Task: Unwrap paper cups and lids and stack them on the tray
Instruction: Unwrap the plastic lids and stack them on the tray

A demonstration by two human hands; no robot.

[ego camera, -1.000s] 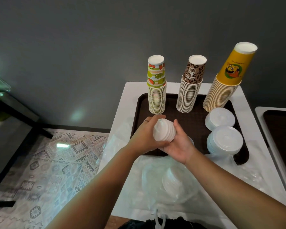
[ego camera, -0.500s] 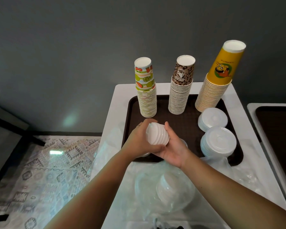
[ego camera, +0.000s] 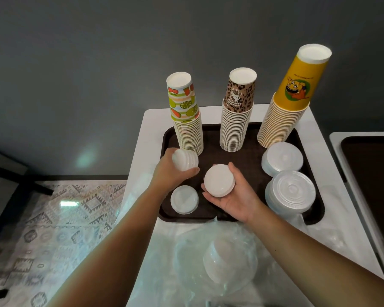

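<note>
Over the tray [ego camera: 248, 160], before three cup stacks [ego camera: 235, 127] and beside lid piles [ego camera: 290, 193], left hand [ego camera: 171, 173] and right hand [ego camera: 235, 196] each gripping lids [ego camera: 218, 180], wrapped lids [ego camera: 222, 260] lying nearer.

Three cup stacks [ego camera: 189, 120] stand on one tray [ego camera: 248, 160]. Five lid stacks [ego camera: 282, 158] are unwrapped, two of them in hands. One more stack sits inside plastic wrap [ego camera: 222, 262].

Dark grey wall [ego camera: 98, 52], patterned rug [ego camera: 60, 229], white table [ego camera: 151, 122]
</note>
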